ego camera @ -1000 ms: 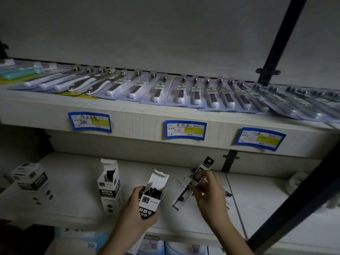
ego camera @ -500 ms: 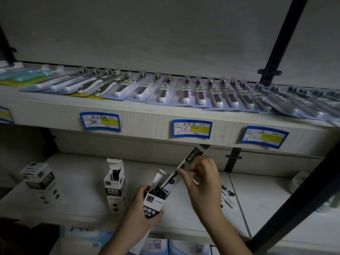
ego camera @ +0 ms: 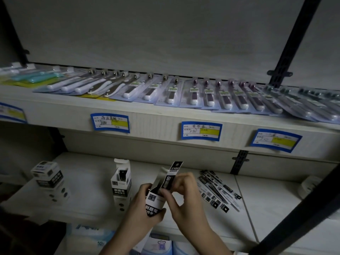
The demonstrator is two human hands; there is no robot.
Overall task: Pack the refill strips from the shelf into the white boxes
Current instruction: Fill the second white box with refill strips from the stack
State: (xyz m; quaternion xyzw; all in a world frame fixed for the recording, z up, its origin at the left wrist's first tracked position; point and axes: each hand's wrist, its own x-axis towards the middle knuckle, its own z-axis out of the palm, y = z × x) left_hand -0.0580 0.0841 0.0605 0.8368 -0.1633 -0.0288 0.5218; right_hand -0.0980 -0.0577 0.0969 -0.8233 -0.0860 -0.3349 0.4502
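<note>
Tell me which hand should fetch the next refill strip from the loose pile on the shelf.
Right. The right hand is beside the loose strips, which lie just to its right, and it only pinches the strip going into the box. The left hand has its grip around the white box, steadying it.

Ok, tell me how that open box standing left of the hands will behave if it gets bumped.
The standing box is tall and narrow on a small base, so it would probably tip rather than slide. It looks like thin card and likely weighs little, so a light knock may be enough. Its flap is up with strips showing inside, so they could spill onto the shelf.
</note>
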